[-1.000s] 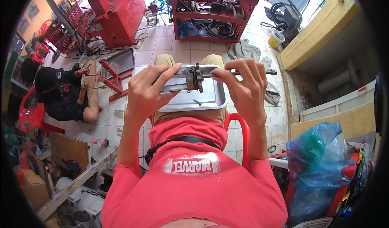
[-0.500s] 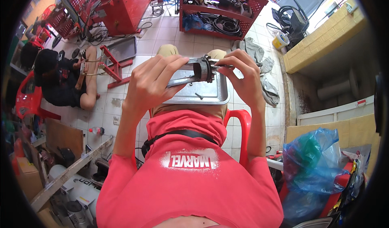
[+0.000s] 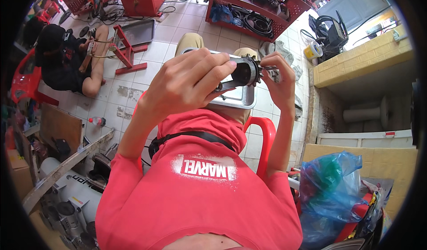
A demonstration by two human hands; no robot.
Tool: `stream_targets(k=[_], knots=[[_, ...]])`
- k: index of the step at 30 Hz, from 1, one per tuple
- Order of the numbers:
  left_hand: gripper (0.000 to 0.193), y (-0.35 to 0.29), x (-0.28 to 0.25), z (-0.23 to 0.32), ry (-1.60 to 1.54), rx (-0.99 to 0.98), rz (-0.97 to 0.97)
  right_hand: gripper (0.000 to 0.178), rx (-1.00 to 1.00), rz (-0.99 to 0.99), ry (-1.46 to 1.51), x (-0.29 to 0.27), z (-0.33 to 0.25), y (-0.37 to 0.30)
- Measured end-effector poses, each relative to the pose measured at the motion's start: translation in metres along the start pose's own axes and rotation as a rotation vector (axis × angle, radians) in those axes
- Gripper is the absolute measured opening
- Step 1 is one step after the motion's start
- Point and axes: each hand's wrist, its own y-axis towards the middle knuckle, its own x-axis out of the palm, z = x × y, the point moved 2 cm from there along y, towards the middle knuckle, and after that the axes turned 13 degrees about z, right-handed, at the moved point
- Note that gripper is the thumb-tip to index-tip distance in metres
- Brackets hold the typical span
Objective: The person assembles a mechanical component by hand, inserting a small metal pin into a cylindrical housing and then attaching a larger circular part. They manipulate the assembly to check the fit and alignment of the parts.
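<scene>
My left hand (image 3: 189,78) is closed round a grey metal part (image 3: 243,74) that has a wide dark ring and a toothed rim at its right end. My right hand (image 3: 282,81) pinches with thumb and fingers at that rim, on a small metal piece (image 3: 268,67) whose kind I cannot make out. Both hands are raised in front of me, over a shallow silver metal tray (image 3: 249,101) on my lap. My left hand and the part hide much of the tray.
A person in black (image 3: 66,58) sits at the left beside a red metal stand (image 3: 129,54). Ahead is a red tool cart (image 3: 240,10). Grey cloths and a white bucket (image 3: 313,51) lie to the right. A blue plastic bag (image 3: 329,183) is near my right elbow.
The view has shifted. My hands have turned the metal part so that its ring opening shows more toward me, and my left hand covers more of its arm.
</scene>
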Motion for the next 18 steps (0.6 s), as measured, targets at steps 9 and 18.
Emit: stream_targets(k=[9, 18], knots=[[0.045, 0.003, -0.005, 0.006, 0.019, 0.097, -0.013, 0.013, -0.018, -0.125, -0.09, -0.002, 0.008, -0.001], [0.032, 0.006, -0.008, 0.005, 0.003, 0.064, 0.022, 0.016, -0.073, -0.1, -0.036, 0.0, 0.01, -0.002]])
